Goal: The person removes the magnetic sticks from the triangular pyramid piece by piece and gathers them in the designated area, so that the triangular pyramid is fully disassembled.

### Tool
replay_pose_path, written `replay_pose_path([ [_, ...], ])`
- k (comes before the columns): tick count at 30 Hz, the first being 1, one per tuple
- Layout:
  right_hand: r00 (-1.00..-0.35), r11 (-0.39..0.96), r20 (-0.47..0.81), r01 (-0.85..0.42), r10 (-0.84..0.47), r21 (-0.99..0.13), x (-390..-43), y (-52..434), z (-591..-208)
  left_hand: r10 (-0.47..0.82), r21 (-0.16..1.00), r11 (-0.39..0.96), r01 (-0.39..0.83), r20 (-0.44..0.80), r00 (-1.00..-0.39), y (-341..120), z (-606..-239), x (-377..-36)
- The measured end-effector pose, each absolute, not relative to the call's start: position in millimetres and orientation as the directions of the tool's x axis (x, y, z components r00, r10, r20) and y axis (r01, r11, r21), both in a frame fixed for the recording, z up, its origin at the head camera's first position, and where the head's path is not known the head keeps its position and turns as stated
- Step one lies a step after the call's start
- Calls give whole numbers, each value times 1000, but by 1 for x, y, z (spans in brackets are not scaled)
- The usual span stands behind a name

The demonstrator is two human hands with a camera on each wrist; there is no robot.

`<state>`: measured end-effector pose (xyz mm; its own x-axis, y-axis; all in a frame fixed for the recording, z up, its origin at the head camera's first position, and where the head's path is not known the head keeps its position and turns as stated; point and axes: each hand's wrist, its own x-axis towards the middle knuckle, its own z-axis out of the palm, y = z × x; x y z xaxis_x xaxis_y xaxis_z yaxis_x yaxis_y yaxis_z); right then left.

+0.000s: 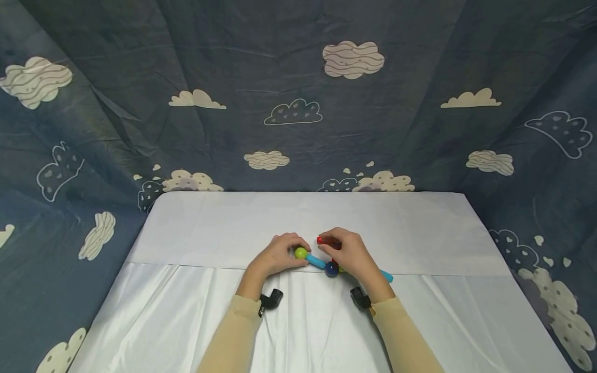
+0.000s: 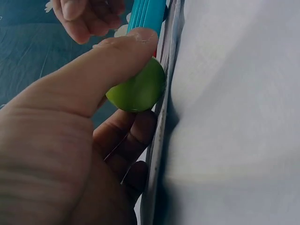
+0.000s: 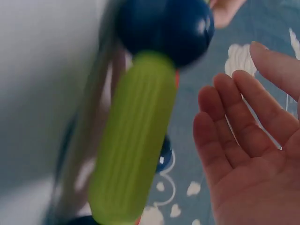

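Note:
My left hand pinches a lime-green ball between thumb and fingers. In the left wrist view the thumb lies over this green ball, which joins a light-blue ridged rod. The light-blue rod runs to a dark-blue ball. My right hand hovers over the joined pieces; in the right wrist view its fingers are nearly straight, with nothing between them and the thumb. Beside it, a lime-green ridged rod meets the dark-blue ball. A red piece shows by the right fingertips, partly hidden.
A light-blue rod end sticks out beyond the right wrist. Another dark-blue ball is partly hidden behind the green rod. White cloth covers the table. A dark cloud-patterned curtain hangs behind and at both sides.

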<state>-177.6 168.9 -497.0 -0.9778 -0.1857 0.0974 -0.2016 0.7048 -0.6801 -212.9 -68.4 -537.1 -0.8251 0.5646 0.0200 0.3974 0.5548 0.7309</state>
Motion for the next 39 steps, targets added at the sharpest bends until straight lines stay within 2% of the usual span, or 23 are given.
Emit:
replay_pose_path([
  [7,-973,720,79,-214,-217,-660,-162,161,-509,534,711,573,409,54,-843,-71,-538,-214],
  [26,-969,783,80,-235,-232,-576,-162,143,-525,508,705,587,398,62,-859,-74,-538,-214],
  [39,-976,769,99,-213,-193,-603,-161,142,-525,476,737,583,341,30,-879,-74,-539,-215],
])
